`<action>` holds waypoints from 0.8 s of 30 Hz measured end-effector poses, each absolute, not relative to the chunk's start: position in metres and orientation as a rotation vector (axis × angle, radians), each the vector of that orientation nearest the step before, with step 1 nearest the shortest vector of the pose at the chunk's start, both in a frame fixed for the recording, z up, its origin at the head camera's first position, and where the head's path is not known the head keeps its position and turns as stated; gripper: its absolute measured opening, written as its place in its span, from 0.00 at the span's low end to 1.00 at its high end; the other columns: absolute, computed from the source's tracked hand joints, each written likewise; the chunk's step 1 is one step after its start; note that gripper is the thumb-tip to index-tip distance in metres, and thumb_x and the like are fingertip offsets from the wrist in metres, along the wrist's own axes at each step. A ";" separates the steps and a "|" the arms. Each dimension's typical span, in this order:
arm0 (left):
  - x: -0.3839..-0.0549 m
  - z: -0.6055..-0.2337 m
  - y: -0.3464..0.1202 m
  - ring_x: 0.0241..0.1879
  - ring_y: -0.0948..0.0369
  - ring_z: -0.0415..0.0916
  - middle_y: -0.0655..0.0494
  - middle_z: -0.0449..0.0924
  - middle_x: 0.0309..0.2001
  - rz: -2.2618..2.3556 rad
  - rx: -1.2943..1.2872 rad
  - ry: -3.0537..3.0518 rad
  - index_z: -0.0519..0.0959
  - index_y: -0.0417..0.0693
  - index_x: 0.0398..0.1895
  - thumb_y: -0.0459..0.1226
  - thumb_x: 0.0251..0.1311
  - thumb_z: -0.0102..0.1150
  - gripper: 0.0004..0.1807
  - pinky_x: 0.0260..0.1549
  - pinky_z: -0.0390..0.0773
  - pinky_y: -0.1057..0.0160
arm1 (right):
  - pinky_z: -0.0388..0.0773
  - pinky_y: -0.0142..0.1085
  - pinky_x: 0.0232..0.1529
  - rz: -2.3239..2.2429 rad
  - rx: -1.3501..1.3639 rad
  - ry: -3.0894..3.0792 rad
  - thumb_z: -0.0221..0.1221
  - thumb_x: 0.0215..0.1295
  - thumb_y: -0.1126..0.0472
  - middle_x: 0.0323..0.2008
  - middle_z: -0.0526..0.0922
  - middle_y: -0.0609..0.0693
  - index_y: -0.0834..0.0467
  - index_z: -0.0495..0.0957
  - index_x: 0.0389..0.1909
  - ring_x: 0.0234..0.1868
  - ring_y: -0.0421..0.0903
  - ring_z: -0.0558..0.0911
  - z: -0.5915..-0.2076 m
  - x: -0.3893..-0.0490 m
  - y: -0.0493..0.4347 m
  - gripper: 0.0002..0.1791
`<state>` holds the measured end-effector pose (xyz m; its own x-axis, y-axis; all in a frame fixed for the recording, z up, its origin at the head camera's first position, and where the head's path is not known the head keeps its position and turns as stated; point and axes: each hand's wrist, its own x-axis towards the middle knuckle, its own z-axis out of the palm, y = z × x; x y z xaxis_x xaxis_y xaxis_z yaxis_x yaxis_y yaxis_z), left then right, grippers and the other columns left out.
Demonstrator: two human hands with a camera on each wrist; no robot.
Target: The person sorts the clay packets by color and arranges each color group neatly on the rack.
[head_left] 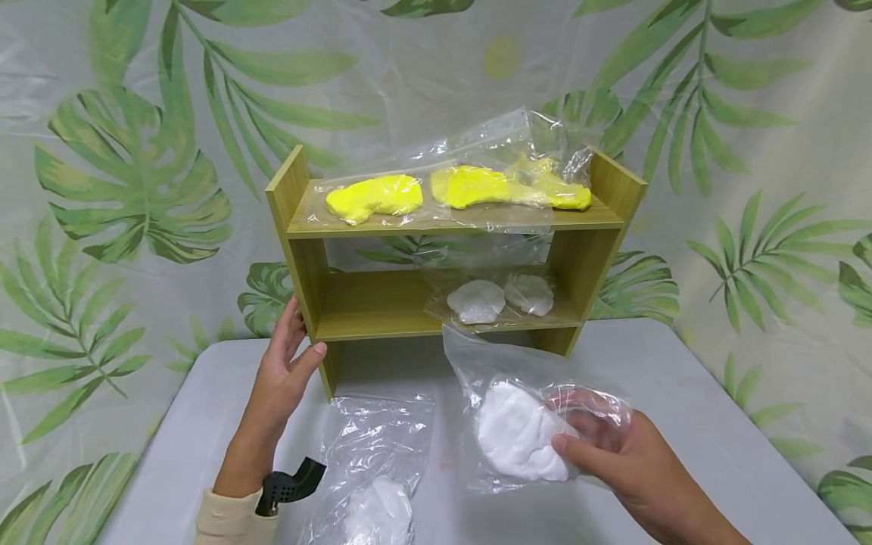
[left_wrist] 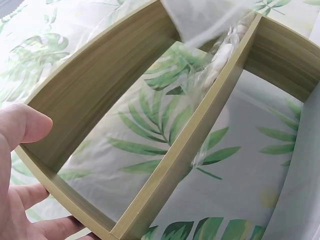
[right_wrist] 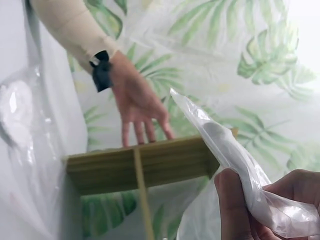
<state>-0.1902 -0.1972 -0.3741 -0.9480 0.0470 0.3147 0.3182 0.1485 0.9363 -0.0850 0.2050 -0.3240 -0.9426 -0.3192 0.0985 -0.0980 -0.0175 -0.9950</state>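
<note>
In the head view my right hand (head_left: 633, 462) pinches a clear plastic bag (head_left: 524, 431) with a white, clay-like lump inside, in front of the wooden shelf (head_left: 450, 221). The right wrist view shows this bag (right_wrist: 245, 175) between thumb and fingers. My left hand (head_left: 282, 371) rests against the shelf's left side panel, its fingers nearly straight; the left wrist view shows the thumb near the panel's front edge. Two bagged white lumps (head_left: 504, 299) lie on the middle board, toward the right. Bagged yellow lumps (head_left: 470, 187) lie along the top board.
Another clear bag with a white lump (head_left: 381, 511) lies on the grey table (head_left: 681, 393), close to the front and left of centre. A leaf-patterned cloth (head_left: 436, 68) hangs behind the shelf and at both sides.
</note>
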 end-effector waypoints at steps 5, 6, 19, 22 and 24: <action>-0.190 -0.374 -0.198 0.74 0.52 0.45 0.53 0.45 0.76 -1.891 -0.346 -2.216 0.39 0.68 0.77 0.37 0.70 0.50 0.41 0.62 0.57 0.39 | 0.81 0.38 0.41 -2.077 -0.506 2.169 0.56 0.64 0.75 0.50 0.82 0.55 0.64 0.72 0.58 0.45 0.44 0.83 -0.304 -0.085 0.203 0.21; -0.190 -0.374 -0.198 0.74 0.52 0.45 0.52 0.45 0.76 -1.893 -0.346 -2.217 0.39 0.68 0.77 0.37 0.70 0.50 0.41 0.62 0.57 0.39 | 0.81 0.38 0.41 -2.078 -0.511 2.182 0.57 0.63 0.75 0.50 0.82 0.55 0.64 0.72 0.58 0.45 0.44 0.83 -0.301 -0.085 0.202 0.21; -0.188 -0.371 -0.196 0.74 0.53 0.45 0.53 0.45 0.76 -1.898 -0.339 -2.227 0.40 0.65 0.77 0.36 0.70 0.49 0.41 0.63 0.57 0.40 | 0.81 0.36 0.41 -2.146 -0.493 2.258 0.61 0.62 0.73 0.48 0.82 0.54 0.63 0.75 0.55 0.45 0.45 0.83 -0.270 -0.114 0.183 0.20; -0.188 -0.370 -0.196 0.74 0.53 0.45 0.53 0.45 0.76 -1.903 -0.341 -2.226 0.39 0.65 0.77 0.35 0.70 0.49 0.41 0.63 0.58 0.41 | 0.80 0.34 0.45 -2.120 -0.437 2.304 0.63 0.61 0.70 0.52 0.79 0.54 0.63 0.72 0.57 0.50 0.44 0.81 -0.265 -0.126 0.177 0.22; -0.189 -0.371 -0.196 0.74 0.54 0.46 0.54 0.46 0.75 -1.905 -0.338 -2.225 0.40 0.65 0.77 0.36 0.70 0.49 0.41 0.63 0.58 0.42 | 0.78 0.33 0.47 -2.106 -0.392 2.322 0.64 0.61 0.68 0.54 0.77 0.55 0.64 0.70 0.58 0.52 0.43 0.80 -0.263 -0.134 0.173 0.24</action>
